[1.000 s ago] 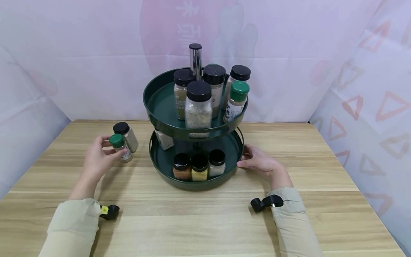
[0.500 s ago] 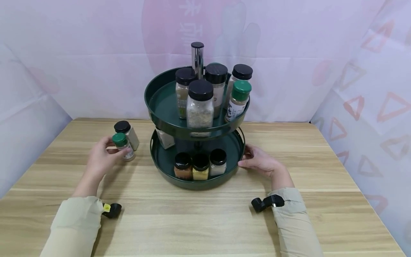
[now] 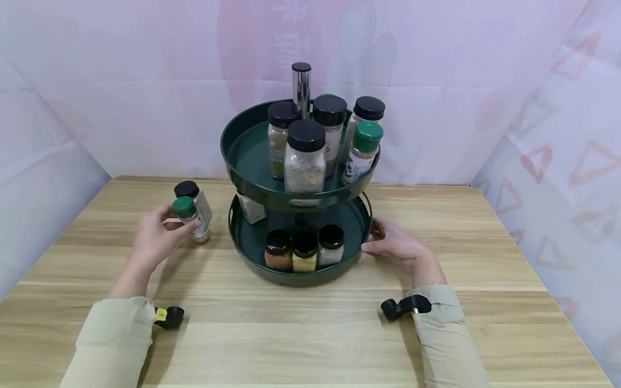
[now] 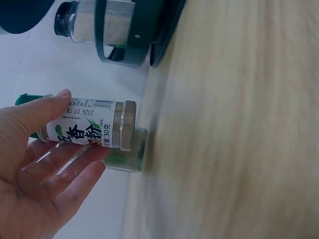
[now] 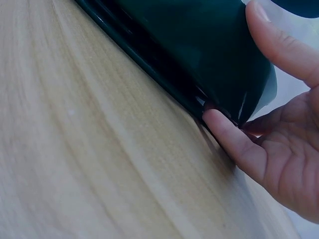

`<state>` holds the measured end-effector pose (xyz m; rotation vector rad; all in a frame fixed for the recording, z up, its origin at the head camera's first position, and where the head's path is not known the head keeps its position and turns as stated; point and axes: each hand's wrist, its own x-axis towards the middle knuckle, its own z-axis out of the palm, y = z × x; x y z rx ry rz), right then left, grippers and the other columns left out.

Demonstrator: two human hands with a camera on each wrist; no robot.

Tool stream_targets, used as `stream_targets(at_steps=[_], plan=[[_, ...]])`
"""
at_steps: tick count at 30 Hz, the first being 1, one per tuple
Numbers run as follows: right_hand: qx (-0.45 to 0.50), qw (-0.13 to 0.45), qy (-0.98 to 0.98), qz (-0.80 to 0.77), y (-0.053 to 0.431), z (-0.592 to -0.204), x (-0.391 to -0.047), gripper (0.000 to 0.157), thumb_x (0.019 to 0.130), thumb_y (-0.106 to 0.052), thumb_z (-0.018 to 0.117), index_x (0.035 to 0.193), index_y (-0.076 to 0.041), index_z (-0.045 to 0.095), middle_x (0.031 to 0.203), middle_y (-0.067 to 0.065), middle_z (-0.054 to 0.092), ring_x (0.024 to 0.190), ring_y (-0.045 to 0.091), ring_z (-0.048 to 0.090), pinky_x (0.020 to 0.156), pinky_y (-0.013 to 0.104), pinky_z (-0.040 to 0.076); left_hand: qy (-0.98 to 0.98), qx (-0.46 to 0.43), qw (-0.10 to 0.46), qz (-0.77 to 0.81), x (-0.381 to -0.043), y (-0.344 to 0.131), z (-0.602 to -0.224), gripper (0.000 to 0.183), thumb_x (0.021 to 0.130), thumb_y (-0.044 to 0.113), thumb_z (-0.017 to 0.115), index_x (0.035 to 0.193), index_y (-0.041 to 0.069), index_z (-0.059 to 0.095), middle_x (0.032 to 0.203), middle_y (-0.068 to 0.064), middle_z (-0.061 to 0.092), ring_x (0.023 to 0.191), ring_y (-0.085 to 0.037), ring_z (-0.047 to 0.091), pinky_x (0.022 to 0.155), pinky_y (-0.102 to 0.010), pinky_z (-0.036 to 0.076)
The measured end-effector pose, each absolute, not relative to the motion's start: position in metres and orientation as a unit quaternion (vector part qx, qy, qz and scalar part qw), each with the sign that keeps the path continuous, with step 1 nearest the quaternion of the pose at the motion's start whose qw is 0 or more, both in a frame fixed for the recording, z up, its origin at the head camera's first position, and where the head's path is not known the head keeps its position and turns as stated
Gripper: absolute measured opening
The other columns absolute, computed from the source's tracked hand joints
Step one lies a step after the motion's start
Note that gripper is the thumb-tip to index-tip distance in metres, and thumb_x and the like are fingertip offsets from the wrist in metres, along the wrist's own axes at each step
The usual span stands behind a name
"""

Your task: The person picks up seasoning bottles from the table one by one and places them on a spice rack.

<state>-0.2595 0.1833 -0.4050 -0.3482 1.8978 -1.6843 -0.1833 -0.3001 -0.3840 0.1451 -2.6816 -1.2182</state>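
Observation:
My left hand (image 3: 157,235) pinches a small spice bottle (image 4: 89,122) with a green cap, thumb on one side and fingers on the other. The bottle leans slightly, its base close over the table. Right behind it stands a black-capped jar (image 3: 205,206). My right hand (image 3: 394,243) grips the right side of the lower tray (image 5: 199,45) of a dark green two-tier rack, thumb at the top of the wall and other fingers low at its base. Part of the fingers is hidden behind the tray.
The rack's upper tray (image 3: 252,186) bears several jars, among them a green-capped bottle (image 3: 364,148). On the lower tray are small jars of brown (image 3: 278,261), yellow (image 3: 304,262) and white (image 3: 331,253) contents, and a tilted jar (image 3: 251,209). A chrome post (image 3: 301,89) rises through the rack.
The green-capped bottle in my left hand has moved slightly right and tilts a little more. My right hand stays at the lower tray. The head view has shifted slightly.

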Motion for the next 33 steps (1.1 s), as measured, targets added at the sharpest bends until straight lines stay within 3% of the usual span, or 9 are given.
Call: stream_targets(at_steps=[2,4,7,12,19,22,28,33], plan=[[-0.133,0.287,0.710,-0.630,0.183,-0.406,-0.260,0.077,0.088,0.003,0.067,0.149,0.009,0.022,0.127,0.013,0.042,0.103,0.012,0.048,0.084,0.018,0.051,-0.901,0.045,0.101,-0.419,-0.183,-0.299,-0.381,0.058,0.092,0.039,0.069,0.133,0.000,0.053,0.128,-0.024,0.060,0.094,-0.007,0.068,0.071,-0.007,0.046],[-0.133,0.287,0.709,-0.630,0.183,-0.406,-0.260,0.077,0.088,0.003,0.067,0.149,0.009,0.022,0.126,0.013,0.042,0.102,0.012,0.048,0.084,0.018,0.051,-0.897,0.040,0.107,-0.427,-0.182,-0.297,-0.377,0.057,0.092,0.038,0.070,0.133,0.001,0.053,0.128,-0.023,0.060,0.088,0.011,0.059,0.069,-0.005,0.046],[-0.132,0.286,0.708,-0.632,0.183,-0.406,-0.260,0.076,0.088,0.003,0.067,0.149,0.009,0.022,0.124,0.011,0.042,0.101,0.012,0.048,0.083,0.017,0.051,-0.895,0.031,0.116,-0.430,-0.180,-0.294,-0.372,0.056,0.092,0.036,0.070,0.133,0.001,0.053,0.127,-0.023,0.060,0.082,0.023,0.052,0.069,-0.005,0.046],[-0.134,0.287,0.708,-0.631,0.183,-0.406,-0.260,0.076,0.088,0.003,0.068,0.148,0.010,0.023,0.121,0.010,0.043,0.100,0.012,0.048,0.082,0.017,0.051,-0.890,0.015,0.131,-0.437,-0.179,-0.287,-0.364,0.054,0.091,0.032,0.072,0.133,0.003,0.054,0.124,-0.018,0.062,0.084,0.022,0.055,0.070,-0.006,0.047],[-0.127,0.287,0.711,-0.629,0.182,-0.404,-0.259,0.076,0.087,0.004,0.067,0.149,0.007,0.024,0.124,0.010,0.043,0.101,0.012,0.048,0.083,0.018,0.051,-0.886,0.002,0.153,-0.438,-0.177,-0.276,-0.351,0.052,0.090,0.031,0.074,0.132,0.007,0.056,0.111,0.006,0.062,0.085,0.018,0.059,0.070,-0.008,0.049],[-0.126,0.287,0.712,-0.629,0.182,-0.403,-0.259,0.078,0.087,0.004,0.067,0.151,0.006,0.022,0.128,0.012,0.042,0.102,0.013,0.049,0.083,0.018,0.051,-0.887,-0.002,0.155,-0.436,-0.177,-0.270,-0.347,0.050,0.090,0.030,0.075,0.130,0.007,0.057,0.111,0.004,0.064,0.084,0.018,0.059,0.070,-0.008,0.049],[-0.130,0.287,0.711,-0.629,0.183,-0.402,-0.259,0.080,0.087,0.003,0.068,0.152,0.006,0.021,0.130,0.012,0.043,0.102,0.012,0.051,0.084,0.018,0.051,-0.889,-0.036,0.149,-0.433,-0.181,-0.256,-0.346,0.045,0.089,0.023,0.075,0.125,0.003,0.058,0.115,-0.015,0.067,0.083,0.020,0.057,0.072,-0.005,0.048],[-0.131,0.288,0.708,-0.631,0.183,-0.403,-0.259,0.079,0.087,0.004,0.068,0.151,0.006,0.022,0.127,0.010,0.044,0.101,0.012,0.051,0.083,0.018,0.051,-0.884,-0.056,0.137,-0.443,-0.188,-0.246,-0.350,0.045,0.089,0.021,0.076,0.126,0.004,0.058,0.115,-0.014,0.066,0.085,0.018,0.058,0.076,-0.004,0.048]])
